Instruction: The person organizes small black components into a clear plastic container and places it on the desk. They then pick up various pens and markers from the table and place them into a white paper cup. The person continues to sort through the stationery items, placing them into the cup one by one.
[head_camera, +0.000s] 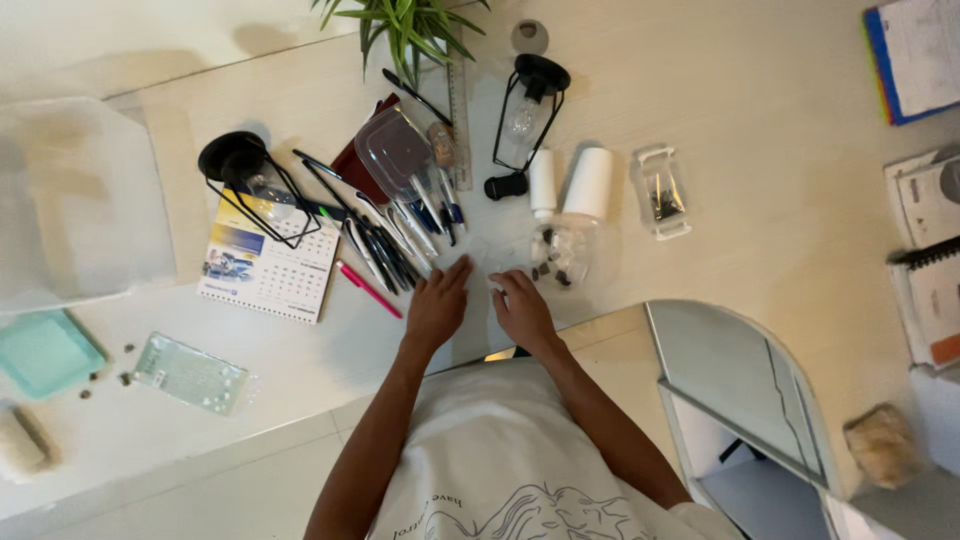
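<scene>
**Head view: two hands meet over a clear plastic sheet at the desk's near edge**

Head camera looks straight down on a pale desk (760, 130) strewn with small things. The left hand (437, 305) lies palm down, fingers stretched forward and close together, tips near a fan of pens (385, 245). The right hand (521, 308) sits just beside it, fingers curled a little, tips touching what looks like a clear plastic sheet (490, 255); whether it pinches the sheet I cannot tell. Both hands rest at the near edge of the desk, in front of the person's white shirt.

Just beyond the right hand stands a clear round container (562, 255) with dark bits inside, and behind it two white rolls (570, 180). A pink pen (368, 289) lies left of the left hand, beside a desk calendar (268, 265). Two black wire lamps (250, 185) stand farther back, one at left, one near a green plant (405, 25). A clear lidded box (395, 150) rests on the pens.
</scene>
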